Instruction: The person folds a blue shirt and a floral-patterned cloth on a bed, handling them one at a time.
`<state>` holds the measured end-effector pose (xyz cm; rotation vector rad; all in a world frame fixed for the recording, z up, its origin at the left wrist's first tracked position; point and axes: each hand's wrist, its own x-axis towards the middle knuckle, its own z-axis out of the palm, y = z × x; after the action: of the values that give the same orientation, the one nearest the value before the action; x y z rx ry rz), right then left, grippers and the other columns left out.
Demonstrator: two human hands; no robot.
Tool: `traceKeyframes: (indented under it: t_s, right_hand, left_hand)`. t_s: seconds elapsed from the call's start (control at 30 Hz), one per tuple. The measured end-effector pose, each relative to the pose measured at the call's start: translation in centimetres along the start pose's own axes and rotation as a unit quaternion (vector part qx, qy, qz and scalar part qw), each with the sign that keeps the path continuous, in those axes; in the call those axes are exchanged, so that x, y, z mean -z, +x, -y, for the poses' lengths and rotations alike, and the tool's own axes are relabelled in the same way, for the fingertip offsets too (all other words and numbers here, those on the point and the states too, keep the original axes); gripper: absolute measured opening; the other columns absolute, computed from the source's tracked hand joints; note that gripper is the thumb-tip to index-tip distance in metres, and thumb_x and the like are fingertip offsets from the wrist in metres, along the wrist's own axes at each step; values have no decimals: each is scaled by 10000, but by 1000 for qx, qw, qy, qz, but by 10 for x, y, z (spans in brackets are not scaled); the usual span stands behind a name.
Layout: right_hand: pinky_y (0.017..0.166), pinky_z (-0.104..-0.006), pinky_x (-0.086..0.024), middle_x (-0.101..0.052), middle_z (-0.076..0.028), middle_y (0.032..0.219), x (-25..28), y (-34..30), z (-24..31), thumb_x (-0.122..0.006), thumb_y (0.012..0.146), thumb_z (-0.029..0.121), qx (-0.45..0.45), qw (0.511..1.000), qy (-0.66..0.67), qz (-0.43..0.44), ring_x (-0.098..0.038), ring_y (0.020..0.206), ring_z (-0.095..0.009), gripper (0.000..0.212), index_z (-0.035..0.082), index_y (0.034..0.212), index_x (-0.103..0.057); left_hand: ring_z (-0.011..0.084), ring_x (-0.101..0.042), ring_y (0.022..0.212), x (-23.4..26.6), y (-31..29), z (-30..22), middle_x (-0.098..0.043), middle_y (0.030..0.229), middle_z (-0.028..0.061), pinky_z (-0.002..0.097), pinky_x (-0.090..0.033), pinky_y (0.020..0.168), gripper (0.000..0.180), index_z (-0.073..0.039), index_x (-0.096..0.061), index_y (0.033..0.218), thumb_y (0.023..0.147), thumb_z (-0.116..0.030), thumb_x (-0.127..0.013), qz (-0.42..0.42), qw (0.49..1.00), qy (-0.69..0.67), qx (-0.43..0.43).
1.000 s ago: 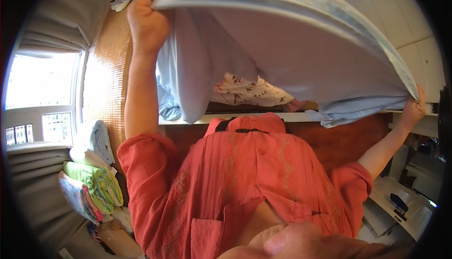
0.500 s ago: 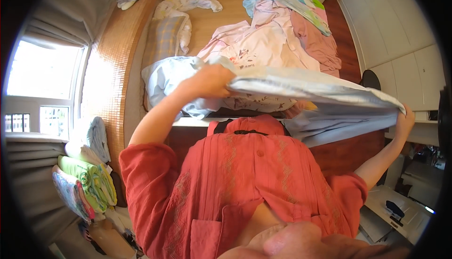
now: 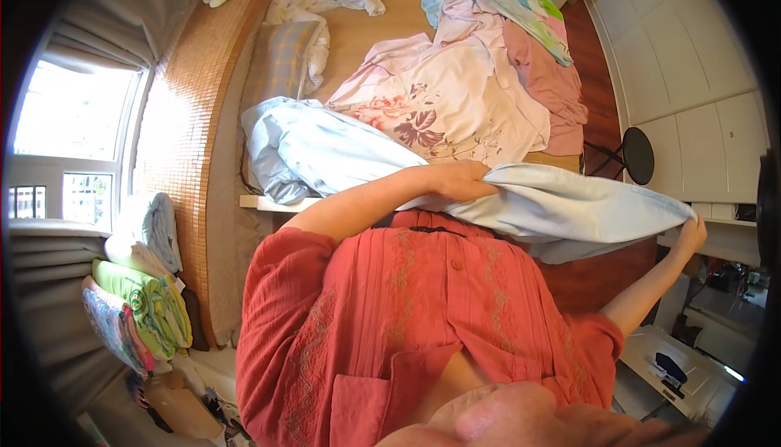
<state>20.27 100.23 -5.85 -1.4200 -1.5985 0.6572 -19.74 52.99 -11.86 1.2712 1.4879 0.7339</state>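
A pale blue sheet stretches between my hands in front of my body. My left hand is closed round its edge near the middle. Far to the right, my right hand grips a corner of the same cloth. The rest of the blue fabric trails left in loose folds over the near end of the bed. Just beyond lies a pink flowered sheet, spread and rumpled. A dusty pink cloth is bunched at its right side.
A plaid pillow rests at the bed's left edge, and a multicoloured cloth at its far right. Rolled bedding is piled by the window at left. A round black stool stands before white cabinets on the right.
My left hand has moved right along the sheet, closer to my right hand. The held stretch is shorter and sags lower, uncovering more of the flowered sheet.
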Motion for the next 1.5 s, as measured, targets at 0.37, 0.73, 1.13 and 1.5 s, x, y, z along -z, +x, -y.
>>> traceKeyframes:
  t_s: [0.37,0.73,1.13,1.5]
  right_hand:
    - [796,-319,-489,-702,-128,935,-282,-93,295,-563,819,191,472,858,21,204,-656,895,-236,298,61,1058,-683]
    - [715,-333,-481,-660,-121,852,-368,-330,259,-582,886,150,495,713,219,445,-617,812,-271,185,25,975,-684]
    - [858,-318,-497,-639,-141,1122,-458,-503,0,-565,897,213,-145,677,67,719,-610,1038,-204,451,46,1310,-490]
    - [1016,-383,-438,-525,-100,1339,-424,-517,74,-505,954,400,-452,552,377,591,-532,1196,-222,551,54,1374,-424]
  left_hand:
    - [245,-547,1156,2,-46,19,-566,1266,159,322,-457,938,679,48,-464,1309,836,-376,-702,24,971,-238,2]
    - [321,-492,1227,57,-200,100,-482,1363,166,472,-392,1039,546,-39,-362,1404,966,-340,-486,-388,605,-675,-165]
    - [295,-552,1156,57,-249,215,-566,1282,135,454,-416,1013,471,-60,-465,1338,959,-337,-505,-424,572,-702,17]
    - [296,-529,1190,69,-268,236,-532,1328,131,460,-401,1033,508,-65,-419,1377,965,-357,-480,-408,582,-703,3]
